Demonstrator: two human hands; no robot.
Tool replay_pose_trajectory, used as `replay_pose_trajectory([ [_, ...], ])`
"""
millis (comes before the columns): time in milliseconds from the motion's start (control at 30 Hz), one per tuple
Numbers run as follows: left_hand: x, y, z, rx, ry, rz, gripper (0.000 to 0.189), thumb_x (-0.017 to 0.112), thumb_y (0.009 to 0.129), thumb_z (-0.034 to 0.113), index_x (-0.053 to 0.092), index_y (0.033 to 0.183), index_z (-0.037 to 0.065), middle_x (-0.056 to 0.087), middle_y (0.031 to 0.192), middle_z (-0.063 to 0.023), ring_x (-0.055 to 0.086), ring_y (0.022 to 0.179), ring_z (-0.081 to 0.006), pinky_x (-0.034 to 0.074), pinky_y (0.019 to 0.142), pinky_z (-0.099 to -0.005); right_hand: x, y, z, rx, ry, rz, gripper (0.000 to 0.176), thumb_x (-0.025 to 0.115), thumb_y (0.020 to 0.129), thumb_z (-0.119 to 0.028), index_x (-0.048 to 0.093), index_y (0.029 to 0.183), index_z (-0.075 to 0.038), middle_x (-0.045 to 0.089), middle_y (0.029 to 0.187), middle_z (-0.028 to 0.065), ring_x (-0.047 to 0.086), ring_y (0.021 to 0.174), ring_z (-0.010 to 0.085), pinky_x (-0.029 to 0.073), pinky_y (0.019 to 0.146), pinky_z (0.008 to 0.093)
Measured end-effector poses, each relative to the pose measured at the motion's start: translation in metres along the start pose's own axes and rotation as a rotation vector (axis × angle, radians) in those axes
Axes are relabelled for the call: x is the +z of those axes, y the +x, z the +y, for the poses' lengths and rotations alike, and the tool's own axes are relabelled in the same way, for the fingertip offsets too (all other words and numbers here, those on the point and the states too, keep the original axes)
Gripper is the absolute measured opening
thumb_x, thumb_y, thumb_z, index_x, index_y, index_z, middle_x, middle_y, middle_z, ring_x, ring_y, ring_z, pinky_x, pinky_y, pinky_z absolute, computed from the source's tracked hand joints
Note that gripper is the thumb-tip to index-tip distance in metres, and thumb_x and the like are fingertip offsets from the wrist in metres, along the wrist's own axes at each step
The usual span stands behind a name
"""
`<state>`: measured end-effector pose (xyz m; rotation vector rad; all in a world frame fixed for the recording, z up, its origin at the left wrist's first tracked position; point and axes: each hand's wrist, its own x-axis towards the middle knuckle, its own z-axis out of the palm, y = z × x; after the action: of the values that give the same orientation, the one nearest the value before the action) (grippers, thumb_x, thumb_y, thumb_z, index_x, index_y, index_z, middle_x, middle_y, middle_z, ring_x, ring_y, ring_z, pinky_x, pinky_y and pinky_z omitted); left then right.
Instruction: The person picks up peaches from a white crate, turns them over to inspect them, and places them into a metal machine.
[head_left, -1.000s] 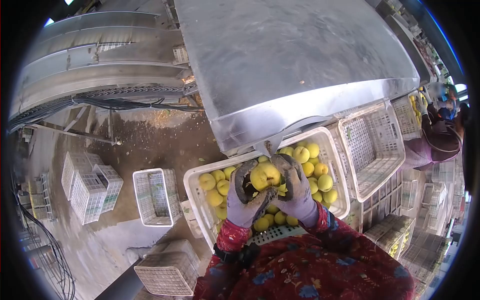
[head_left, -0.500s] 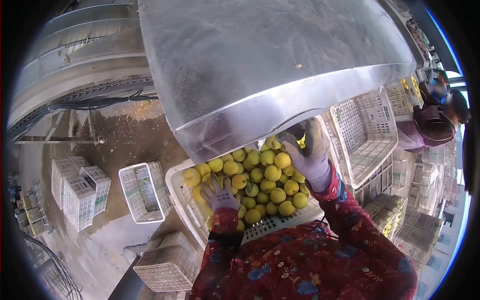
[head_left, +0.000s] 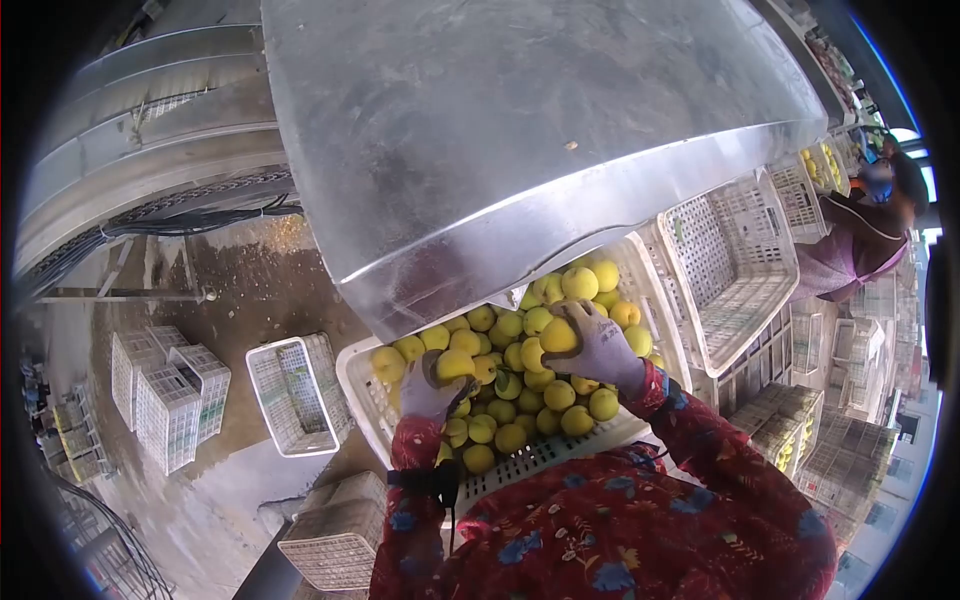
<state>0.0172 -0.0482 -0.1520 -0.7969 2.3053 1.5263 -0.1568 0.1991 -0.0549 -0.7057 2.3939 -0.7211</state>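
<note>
The left hand (head_left: 428, 393), in a pale lilac glove, points forward, curled around a round yellow fruit (head_left: 455, 364); the matching gloved right hand (head_left: 607, 352), forearm slanting inward, grips a second yellow fruit (head_left: 558, 336), both over the fruit-filled white perforated plastic crate (head_left: 600, 438).

Grey floor (head_left: 205, 500) with brown stain (head_left: 255, 285)
</note>
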Motion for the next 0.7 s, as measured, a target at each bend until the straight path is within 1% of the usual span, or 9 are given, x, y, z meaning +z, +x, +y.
replay_pose_trajectory([
  [33, 0.0, -0.004, 0.003, 0.083, -0.419, -0.05, 0.06, 0.078, 0.079, 0.015, 0.052, 0.13, 0.001, 0.058, 0.129, -0.0135, 0.06, 0.117, -0.0293, 0.05, 0.099, -0.0384, -0.004, -0.004, -0.014, -0.004, 0.008, 0.026, 0.081, 0.085, 0.067, -0.04, 0.051, 0.132, -0.007, 0.053, 0.122, 0.0227, 0.062, 0.103, 0.0408, 0.052, 0.088, 0.0479],
  [67, 0.006, -0.011, 0.008, 0.1, -0.592, -0.072, 0.06, 0.079, 0.078, 0.012, 0.051, 0.13, 0.0, 0.058, 0.127, -0.0133, 0.06, 0.114, -0.0281, 0.052, 0.097, -0.0371, -0.005, -0.008, -0.027, -0.007, 0.017, 0.052, 0.08, 0.086, 0.067, -0.037, 0.051, 0.133, -0.007, 0.053, 0.123, 0.0229, 0.061, 0.104, 0.0402, 0.052, 0.089, 0.0476],
  [133, 0.019, -0.036, 0.054, 0.139, -0.934, -0.112, 0.062, 0.08, 0.078, 0.006, 0.049, 0.131, -0.001, 0.06, 0.125, -0.013, 0.062, 0.11, -0.0256, 0.054, 0.093, -0.0345, -0.018, -0.016, -0.057, -0.046, 0.096, 0.01, 0.08, 0.087, 0.067, -0.024, 0.05, 0.135, -0.007, 0.049, 0.131, 0.022, 0.059, 0.11, 0.0382, 0.05, 0.094, 0.0445],
  [233, 0.023, -0.051, 0.079, 0.253, -1.205, 0.012, 0.066, 0.078, 0.082, 0.01, 0.044, 0.138, -0.001, 0.061, 0.123, -0.013, 0.066, 0.101, -0.0216, 0.058, 0.083, -0.0318, -0.027, -0.028, -0.063, -0.319, 0.21, 0.033, 0.078, 0.086, 0.068, -0.018, 0.05, 0.136, -0.006, 0.052, 0.131, 0.0194, 0.057, 0.115, 0.0358, 0.049, 0.097, 0.0418],
  [267, 0.008, -0.055, 0.082, 0.187, -1.165, -0.053, 0.07, 0.08, 0.081, 0.011, 0.04, 0.137, 0.0, 0.058, 0.126, -0.0155, 0.064, 0.106, -0.0234, 0.06, 0.081, -0.0349, -0.025, -0.036, -0.058, -0.244, 0.437, -0.074, 0.076, 0.086, 0.07, -0.017, 0.05, 0.136, -0.004, 0.057, 0.126, 0.0164, 0.059, 0.114, 0.0336, 0.049, 0.097, 0.0401],
  [467, -0.012, -0.058, 0.1, 0.298, -1.208, 0.0, 0.075, 0.078, 0.082, 0.01, 0.036, 0.144, 0.001, 0.058, 0.126, -0.015, 0.065, 0.099, -0.021, 0.059, 0.074, -0.0289, -0.025, -0.042, -0.096, -0.298, 0.436, 0.188, 0.068, 0.089, 0.071, -0.023, 0.054, 0.125, -0.002, 0.063, 0.109, 0.0147, 0.066, 0.096, 0.0262, 0.055, 0.081, 0.0357],
  [567, -0.026, -0.063, 0.109, 0.329, -1.191, 0.031, 0.075, 0.074, 0.084, 0.008, 0.034, 0.148, 0.001, 0.057, 0.126, -0.0137, 0.065, 0.099, -0.0194, 0.058, 0.073, -0.027, -0.026, -0.014, -0.11, -0.15, 0.282, 0.413, 0.063, 0.09, 0.069, -0.025, 0.055, 0.115, -0.001, 0.062, 0.102, 0.015, 0.065, 0.082, 0.0239, 0.055, 0.069, 0.0342],
  [600, -0.03, -0.064, 0.11, 0.33, -1.171, 0.043, 0.075, 0.073, 0.085, 0.008, 0.033, 0.149, 0.001, 0.057, 0.126, -0.0133, 0.065, 0.099, -0.0189, 0.057, 0.072, -0.0264, -0.026, 0.005, -0.118, -0.189, 0.219, 0.534, 0.06, 0.091, 0.068, -0.025, 0.055, 0.109, 0.0, 0.061, 0.096, 0.0141, 0.063, 0.07, 0.0258, 0.054, 0.061, 0.0353],
  [700, -0.032, -0.07, 0.116, 0.29, -1.17, 0.074, 0.073, 0.069, 0.088, 0.008, 0.032, 0.151, 0.002, 0.052, 0.135, -0.0136, 0.064, 0.102, -0.0176, 0.056, 0.074, -0.0247, -0.007, 0.073, -0.096, -0.345, -0.065, 0.581, 0.054, 0.086, 0.072, -0.022, 0.055, 0.11, 0.001, 0.061, 0.099, 0.0167, 0.062, 0.073, 0.0326, 0.053, 0.064, 0.0401],
])
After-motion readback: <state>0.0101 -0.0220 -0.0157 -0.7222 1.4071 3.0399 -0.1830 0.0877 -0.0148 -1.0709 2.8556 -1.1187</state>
